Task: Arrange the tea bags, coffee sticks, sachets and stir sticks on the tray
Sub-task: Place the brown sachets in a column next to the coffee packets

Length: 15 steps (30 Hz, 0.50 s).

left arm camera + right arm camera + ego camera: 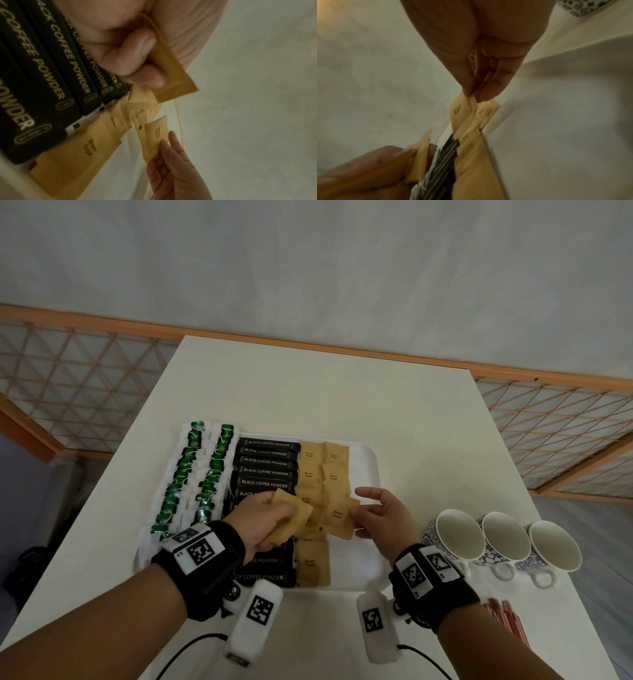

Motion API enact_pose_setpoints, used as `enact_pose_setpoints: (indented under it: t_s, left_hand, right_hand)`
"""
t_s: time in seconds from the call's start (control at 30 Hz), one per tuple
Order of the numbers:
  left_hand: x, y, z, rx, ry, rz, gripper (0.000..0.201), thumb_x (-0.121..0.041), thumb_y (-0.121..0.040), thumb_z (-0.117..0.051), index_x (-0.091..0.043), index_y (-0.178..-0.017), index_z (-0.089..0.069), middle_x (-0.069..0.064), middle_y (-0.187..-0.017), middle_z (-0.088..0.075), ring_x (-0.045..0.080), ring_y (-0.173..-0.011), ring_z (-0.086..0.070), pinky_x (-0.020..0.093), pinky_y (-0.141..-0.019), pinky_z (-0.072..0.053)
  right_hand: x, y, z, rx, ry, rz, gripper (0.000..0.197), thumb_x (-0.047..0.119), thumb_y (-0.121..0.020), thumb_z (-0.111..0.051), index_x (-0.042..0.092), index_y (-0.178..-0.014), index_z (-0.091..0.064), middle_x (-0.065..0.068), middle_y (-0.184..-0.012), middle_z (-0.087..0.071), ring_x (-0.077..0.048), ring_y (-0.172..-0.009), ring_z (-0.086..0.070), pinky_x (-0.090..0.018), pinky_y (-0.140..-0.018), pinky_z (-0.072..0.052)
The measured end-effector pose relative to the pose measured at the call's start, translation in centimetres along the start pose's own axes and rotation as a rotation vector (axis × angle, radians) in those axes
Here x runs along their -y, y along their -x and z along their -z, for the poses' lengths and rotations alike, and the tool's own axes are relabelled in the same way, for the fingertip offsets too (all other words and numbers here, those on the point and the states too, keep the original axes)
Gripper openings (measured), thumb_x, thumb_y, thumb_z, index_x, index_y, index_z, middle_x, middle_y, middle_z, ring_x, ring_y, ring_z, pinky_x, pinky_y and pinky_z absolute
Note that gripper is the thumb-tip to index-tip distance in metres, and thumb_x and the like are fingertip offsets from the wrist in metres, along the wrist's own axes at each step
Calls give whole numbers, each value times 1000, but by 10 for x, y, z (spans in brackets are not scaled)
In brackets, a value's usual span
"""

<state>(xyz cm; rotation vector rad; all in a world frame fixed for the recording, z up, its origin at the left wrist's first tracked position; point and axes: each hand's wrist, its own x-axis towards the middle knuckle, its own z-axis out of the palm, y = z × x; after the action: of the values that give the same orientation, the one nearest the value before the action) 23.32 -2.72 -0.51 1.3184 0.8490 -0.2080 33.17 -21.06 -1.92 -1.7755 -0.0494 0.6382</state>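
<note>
A white tray [368, 470] holds two columns of green-tagged tea bags [191, 470], a column of black coffee sticks [265, 472] and brown sugar sachets [310, 470]. My left hand [267, 517] hovers over the tray and grips a small stack of brown sachets [291, 523], seen close as a stack of brown sachets [169, 75] under curled fingers. My right hand [380, 513] pinches the edge of one brown sachet [339, 517] above the sachet column, with thumb and fingertips [486, 88] closed on it. Red-and-white stir sticks [503, 616] lie on the table at the right.
Three white cups with blue patterns [503, 542] stand in a row right of the tray. The white table [308, 392] stretches back to a wall with a wooden lattice rail [85, 378]. Cables [191, 648] trail near the table's front edge.
</note>
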Motion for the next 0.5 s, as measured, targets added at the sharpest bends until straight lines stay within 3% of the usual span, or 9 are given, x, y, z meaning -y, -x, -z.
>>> enact_pose_setpoints:
  t_s: [0.17,0.3,0.5]
  left_hand:
    - [-1,-1,12,-8,70,29,19,-1,-88,-48,-8,-101,-59,7,-67,-56,10,-37,-40,15,-32,-24]
    - [-2,-1,20,-7,139,46,21,3,-87,-43,-11,-94,-57,6,-69,-56,14,-51,-46,18,-36,-30]
    - [2,1,28,71,240,-1,40,17,-85,-38,-5,-110,-60,12,-101,-65,24,-91,-61,33,-69,-52]
  right_hand:
    - [-8,-11,4,-23,182,-26,27,2,-85,-59,20,-105,-59,-11,-86,-70,-18,-68,-64,-25,-60,-51]
    - [-10,-20,3,-27,274,-14,28,4,-84,-60,22,-105,-59,-9,-83,-69,-19,-70,-64,-31,-66,-54]
    - [-8,-29,-2,-50,342,17,27,7,-80,-64,28,-97,-59,-4,-74,-67,-20,-71,-65,-41,-76,-57]
